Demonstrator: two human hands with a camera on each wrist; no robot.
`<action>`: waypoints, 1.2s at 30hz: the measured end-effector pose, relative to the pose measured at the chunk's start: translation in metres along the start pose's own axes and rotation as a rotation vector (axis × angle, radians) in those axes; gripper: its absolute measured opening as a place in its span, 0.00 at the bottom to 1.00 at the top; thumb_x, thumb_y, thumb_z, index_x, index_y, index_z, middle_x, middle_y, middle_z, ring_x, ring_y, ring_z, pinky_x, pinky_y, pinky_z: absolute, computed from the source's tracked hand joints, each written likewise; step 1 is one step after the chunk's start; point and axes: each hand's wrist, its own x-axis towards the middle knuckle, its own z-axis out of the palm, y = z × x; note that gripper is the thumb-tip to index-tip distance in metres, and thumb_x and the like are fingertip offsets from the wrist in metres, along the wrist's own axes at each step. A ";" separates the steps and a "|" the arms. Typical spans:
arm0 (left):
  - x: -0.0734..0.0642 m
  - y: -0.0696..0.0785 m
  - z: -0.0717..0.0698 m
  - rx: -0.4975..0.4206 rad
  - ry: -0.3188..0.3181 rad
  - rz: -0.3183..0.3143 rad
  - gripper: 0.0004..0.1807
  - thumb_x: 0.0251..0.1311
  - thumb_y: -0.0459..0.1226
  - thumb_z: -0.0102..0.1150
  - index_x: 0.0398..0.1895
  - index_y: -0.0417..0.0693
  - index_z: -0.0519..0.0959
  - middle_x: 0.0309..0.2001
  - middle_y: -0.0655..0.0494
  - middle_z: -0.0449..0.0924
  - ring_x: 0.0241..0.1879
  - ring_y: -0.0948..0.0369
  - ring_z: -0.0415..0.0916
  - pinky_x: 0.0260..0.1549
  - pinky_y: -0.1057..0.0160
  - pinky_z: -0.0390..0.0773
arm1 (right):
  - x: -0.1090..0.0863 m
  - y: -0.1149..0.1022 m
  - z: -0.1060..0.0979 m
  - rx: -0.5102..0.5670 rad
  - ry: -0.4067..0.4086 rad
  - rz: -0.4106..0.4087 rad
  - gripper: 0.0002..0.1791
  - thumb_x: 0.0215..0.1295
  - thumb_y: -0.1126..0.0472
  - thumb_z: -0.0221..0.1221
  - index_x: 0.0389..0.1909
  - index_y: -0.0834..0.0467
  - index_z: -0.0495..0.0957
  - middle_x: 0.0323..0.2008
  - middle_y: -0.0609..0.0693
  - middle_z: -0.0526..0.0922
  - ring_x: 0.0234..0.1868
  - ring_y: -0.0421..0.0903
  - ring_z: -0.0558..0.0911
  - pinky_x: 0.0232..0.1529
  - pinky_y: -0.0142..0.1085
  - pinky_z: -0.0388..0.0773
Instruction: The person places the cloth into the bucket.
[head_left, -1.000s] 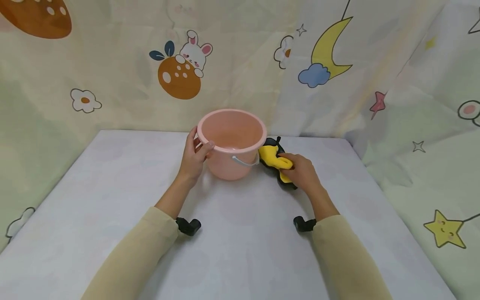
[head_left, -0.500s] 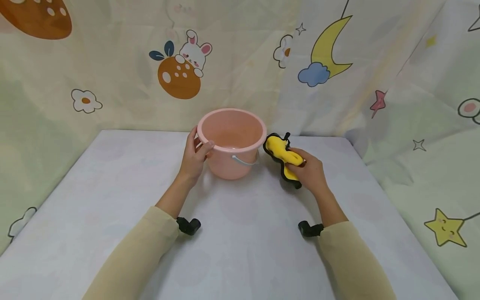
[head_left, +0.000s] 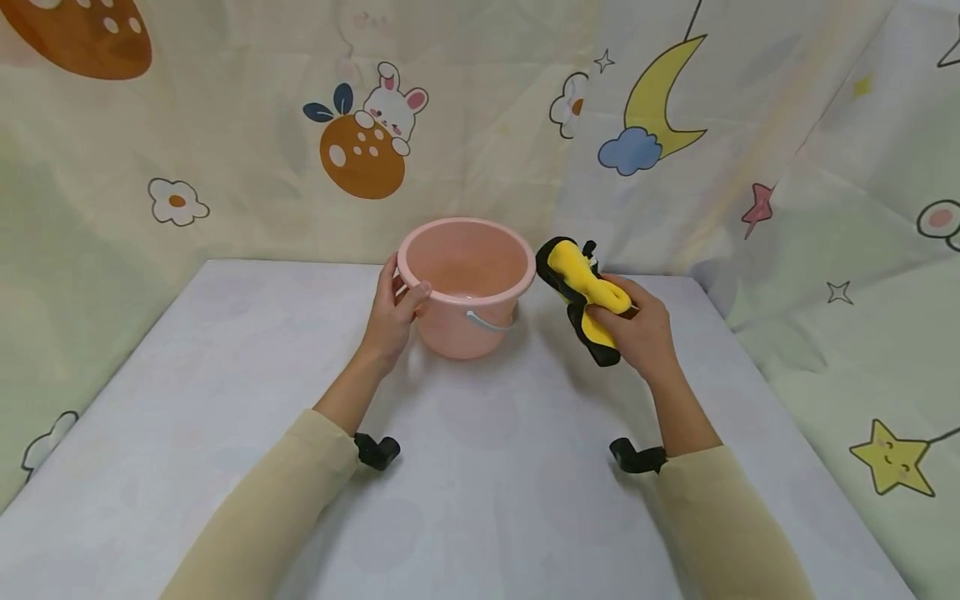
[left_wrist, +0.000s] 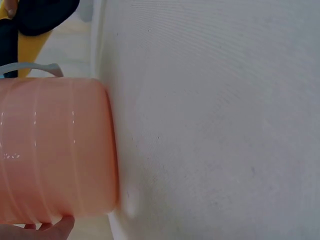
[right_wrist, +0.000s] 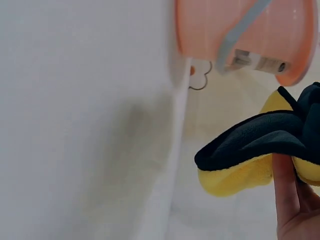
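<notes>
A pink plastic bucket (head_left: 471, 329) with a pale handle stands upright near the back edge of the white table. My left hand (head_left: 388, 312) grips its left side just under the rim, thumb in front; in the left wrist view, fingertips (left_wrist: 62, 226) press the bucket's wall. To the right of the bucket, my right hand (head_left: 637, 329) pinches a soft yellow-and-black fabric thing (head_left: 573, 267), plush-like, with a small black stalk. It is held up over the table, tilted, its upper left end close to the bucket's rim. The right wrist view shows its dark folded side (right_wrist: 255, 135).
Behind the table (head_left: 480, 500) hangs a cloth backdrop (head_left: 480, 100) printed with cartoon pictures; it also runs along both sides. A black wrist-camera mount (head_left: 637, 457) juts inward from the right sleeve, another mount (head_left: 377, 452) from the left.
My right hand has raised the yellow-and-black fabric thing off the table and moved it right, away from the bucket's side. The left hand and the bucket have stayed put.
</notes>
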 end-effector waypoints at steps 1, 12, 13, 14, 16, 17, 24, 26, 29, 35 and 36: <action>0.000 0.000 0.000 0.003 -0.003 0.003 0.43 0.70 0.44 0.54 0.83 0.61 0.47 0.76 0.47 0.60 0.64 0.55 0.68 0.58 0.56 0.69 | 0.000 -0.004 -0.002 0.005 0.007 -0.006 0.30 0.67 0.55 0.66 0.70 0.50 0.75 0.57 0.56 0.79 0.46 0.50 0.78 0.43 0.30 0.78; 0.003 0.001 0.002 -0.002 -0.017 -0.002 0.43 0.70 0.45 0.55 0.83 0.61 0.46 0.77 0.48 0.59 0.66 0.55 0.67 0.56 0.60 0.69 | 0.004 -0.044 -0.012 0.007 0.039 -0.048 0.28 0.67 0.53 0.64 0.68 0.47 0.76 0.56 0.53 0.80 0.47 0.50 0.75 0.46 0.37 0.77; 0.003 0.002 0.002 0.001 -0.016 -0.006 0.43 0.70 0.45 0.55 0.83 0.61 0.46 0.77 0.48 0.59 0.67 0.55 0.67 0.57 0.59 0.69 | 0.005 -0.046 -0.012 0.011 0.038 -0.058 0.27 0.67 0.53 0.65 0.68 0.47 0.76 0.56 0.53 0.80 0.47 0.50 0.75 0.46 0.37 0.77; 0.003 0.002 0.002 0.002 -0.015 -0.010 0.43 0.71 0.45 0.55 0.83 0.61 0.46 0.77 0.48 0.58 0.67 0.55 0.67 0.58 0.59 0.69 | 0.005 -0.049 -0.012 0.016 0.037 -0.068 0.27 0.67 0.53 0.65 0.67 0.48 0.77 0.55 0.52 0.80 0.47 0.50 0.76 0.46 0.37 0.77; 0.003 0.003 0.002 0.002 -0.015 -0.015 0.43 0.71 0.44 0.55 0.84 0.61 0.45 0.77 0.48 0.58 0.68 0.54 0.66 0.58 0.58 0.69 | 0.006 -0.053 -0.011 0.025 0.034 -0.085 0.27 0.67 0.54 0.65 0.67 0.48 0.77 0.55 0.52 0.80 0.46 0.50 0.76 0.46 0.35 0.78; 0.003 0.003 0.002 0.001 -0.015 -0.016 0.43 0.71 0.44 0.54 0.84 0.61 0.45 0.77 0.48 0.58 0.68 0.54 0.66 0.59 0.58 0.69 | 0.005 -0.054 -0.011 0.031 0.032 -0.090 0.27 0.67 0.54 0.65 0.67 0.48 0.77 0.55 0.52 0.80 0.46 0.50 0.77 0.46 0.35 0.78; 0.002 0.001 0.002 0.003 -0.018 -0.015 0.43 0.72 0.44 0.55 0.84 0.62 0.45 0.78 0.50 0.57 0.69 0.54 0.65 0.62 0.55 0.69 | 0.004 -0.062 -0.005 0.043 0.018 -0.108 0.26 0.67 0.56 0.65 0.66 0.49 0.77 0.54 0.52 0.80 0.46 0.50 0.77 0.46 0.36 0.78; 0.001 0.001 0.001 0.004 -0.016 -0.021 0.43 0.72 0.44 0.54 0.84 0.62 0.44 0.78 0.50 0.56 0.70 0.54 0.65 0.64 0.54 0.69 | 0.005 -0.064 -0.002 0.042 0.009 -0.114 0.26 0.67 0.56 0.65 0.66 0.49 0.77 0.54 0.53 0.80 0.46 0.50 0.77 0.47 0.38 0.77; -0.001 0.000 0.001 0.003 -0.019 -0.028 0.43 0.72 0.44 0.54 0.84 0.62 0.44 0.78 0.50 0.55 0.71 0.54 0.64 0.65 0.53 0.68 | 0.007 -0.069 0.001 0.031 -0.001 -0.128 0.26 0.66 0.57 0.64 0.66 0.50 0.77 0.54 0.53 0.80 0.46 0.50 0.76 0.47 0.40 0.77; 0.000 -0.001 0.000 0.004 -0.010 -0.027 0.43 0.72 0.45 0.54 0.84 0.64 0.44 0.79 0.51 0.55 0.72 0.54 0.63 0.66 0.51 0.68 | 0.018 -0.082 0.007 -0.006 -0.024 -0.159 0.26 0.65 0.58 0.63 0.65 0.50 0.78 0.53 0.54 0.81 0.46 0.52 0.75 0.47 0.44 0.76; 0.000 -0.001 0.001 0.007 -0.010 -0.026 0.43 0.72 0.46 0.54 0.84 0.64 0.44 0.79 0.51 0.55 0.72 0.54 0.63 0.66 0.50 0.68 | 0.020 -0.084 0.008 -0.016 -0.032 -0.159 0.26 0.65 0.58 0.62 0.65 0.51 0.78 0.53 0.55 0.81 0.46 0.52 0.75 0.46 0.44 0.76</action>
